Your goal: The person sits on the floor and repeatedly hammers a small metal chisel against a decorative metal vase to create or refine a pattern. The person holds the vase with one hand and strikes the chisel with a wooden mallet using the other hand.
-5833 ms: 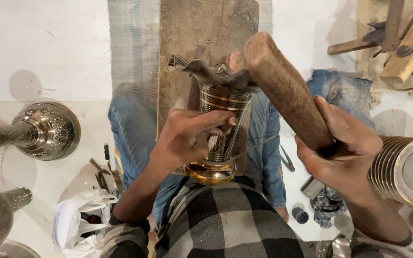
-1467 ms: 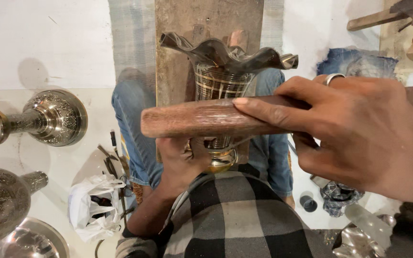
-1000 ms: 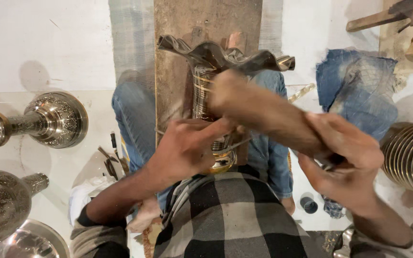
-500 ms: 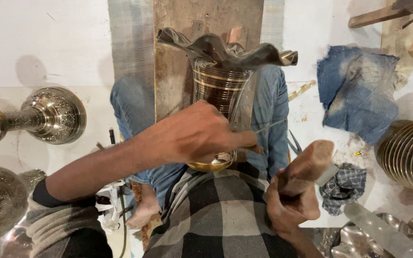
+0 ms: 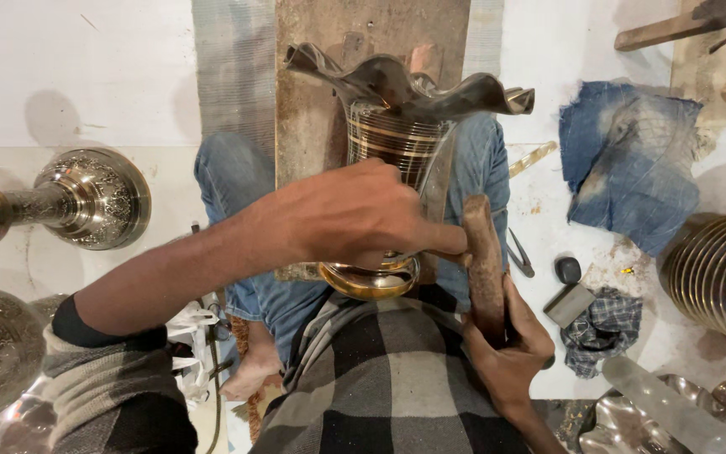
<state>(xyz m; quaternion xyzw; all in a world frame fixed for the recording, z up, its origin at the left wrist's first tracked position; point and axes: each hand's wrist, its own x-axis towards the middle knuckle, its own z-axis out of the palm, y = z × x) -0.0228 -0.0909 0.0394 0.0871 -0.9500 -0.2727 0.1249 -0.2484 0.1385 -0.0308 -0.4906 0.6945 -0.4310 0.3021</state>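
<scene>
Careful: your left hand point(image 5: 355, 214) is closed around the ribbed brass vase with a wavy rim point(image 5: 397, 151), fingertips just beside the brown wooden mallet point(image 5: 485, 261). Your right hand point(image 5: 506, 345) has a closed grip on that mallet; a glancing blow could catch those fingers or dent the vase.

The person wears a checked shirt in black and grey squares, with a lighter grey collar band showing at the neck. The left sleeve is knitted, striped in grey and dark bands, ending in a black cuff at the forearm. Faded blue jeans cover both legs. One foot is bare. The left hand point(image 5: 355, 214) and right hand point(image 5: 510, 349) are bare, without rings or gloves.
</scene>
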